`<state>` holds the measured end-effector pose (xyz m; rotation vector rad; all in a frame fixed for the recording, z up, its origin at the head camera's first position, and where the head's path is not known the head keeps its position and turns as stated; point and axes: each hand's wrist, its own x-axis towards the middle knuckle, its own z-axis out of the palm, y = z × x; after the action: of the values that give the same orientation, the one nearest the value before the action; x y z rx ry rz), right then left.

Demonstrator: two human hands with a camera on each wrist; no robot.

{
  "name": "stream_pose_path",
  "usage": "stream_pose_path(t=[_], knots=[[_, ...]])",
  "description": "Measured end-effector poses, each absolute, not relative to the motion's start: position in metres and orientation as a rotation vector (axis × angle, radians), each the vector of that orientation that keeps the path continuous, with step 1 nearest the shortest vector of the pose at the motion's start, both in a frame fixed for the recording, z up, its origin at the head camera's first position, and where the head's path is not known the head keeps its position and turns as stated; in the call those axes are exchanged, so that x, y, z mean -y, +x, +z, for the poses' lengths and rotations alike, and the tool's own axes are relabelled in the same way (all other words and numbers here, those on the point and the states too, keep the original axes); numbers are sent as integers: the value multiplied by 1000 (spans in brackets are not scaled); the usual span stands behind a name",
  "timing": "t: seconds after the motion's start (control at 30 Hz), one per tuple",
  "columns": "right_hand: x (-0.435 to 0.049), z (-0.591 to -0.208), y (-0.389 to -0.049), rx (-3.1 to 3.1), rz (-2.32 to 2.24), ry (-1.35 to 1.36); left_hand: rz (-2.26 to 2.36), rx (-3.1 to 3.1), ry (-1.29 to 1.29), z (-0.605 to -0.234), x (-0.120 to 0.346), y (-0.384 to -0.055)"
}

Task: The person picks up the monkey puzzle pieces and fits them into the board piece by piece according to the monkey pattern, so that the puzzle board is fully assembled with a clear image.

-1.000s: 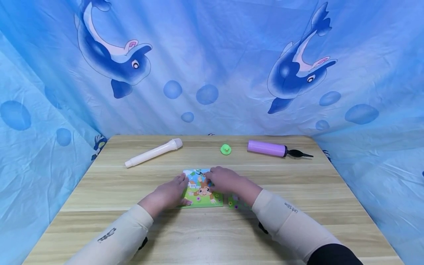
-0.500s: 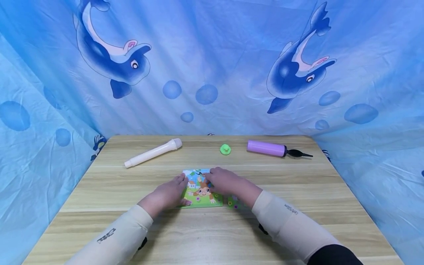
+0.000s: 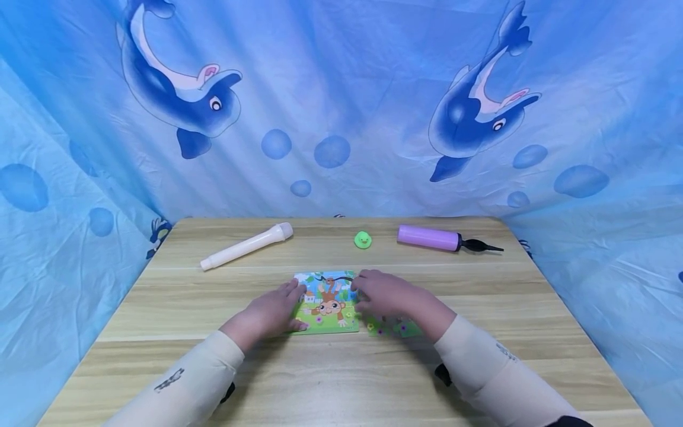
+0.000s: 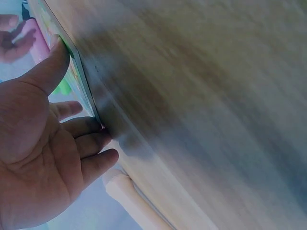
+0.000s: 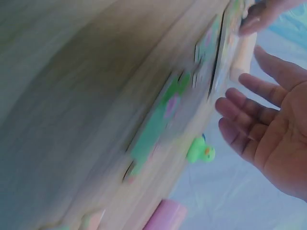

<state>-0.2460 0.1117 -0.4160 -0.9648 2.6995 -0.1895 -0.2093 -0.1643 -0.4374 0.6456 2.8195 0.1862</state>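
Puzzle [image 3: 329, 307] flat on table [image 3: 320, 379], between hands; bright, upside-down monkey printed over green grass. Left hand [image 3: 271, 314] loose, touching its left side. Right hand [image 3: 388, 296] released, fingers relaxed by right edge, partly blocking loose pieces [image 3: 409, 330]. Beyond: white stick [image 3: 247, 247], green duck [image 3: 363, 240], purple pump [image 3: 428, 238].

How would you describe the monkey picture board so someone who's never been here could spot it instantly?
Find the wooden table; a white stick, a small green duck and a purple pump line its far side. Nearer than the duck lies a flat rectangular board. Unlike the small green pieces right of it, it shows an upside-down monkey.
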Motion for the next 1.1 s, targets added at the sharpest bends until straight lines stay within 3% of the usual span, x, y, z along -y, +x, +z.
stream_pose_path(t=[0.23, 0.57, 0.87, 1.1], knots=[[-131, -420, -235, -2669, -63, -776, 190, -2822, 659, -436, 166, -210], [-134, -429, -223, -2711, 13, -925, 173, -2810, 654, -435, 165, -211], [-136, -419, -234, -2531, -353, -878, 225, -2762, 612, -432, 168, -216], [-119, -410, -250, -2423, -620, -1048, 214, -2762, 609, -434, 169, -214]])
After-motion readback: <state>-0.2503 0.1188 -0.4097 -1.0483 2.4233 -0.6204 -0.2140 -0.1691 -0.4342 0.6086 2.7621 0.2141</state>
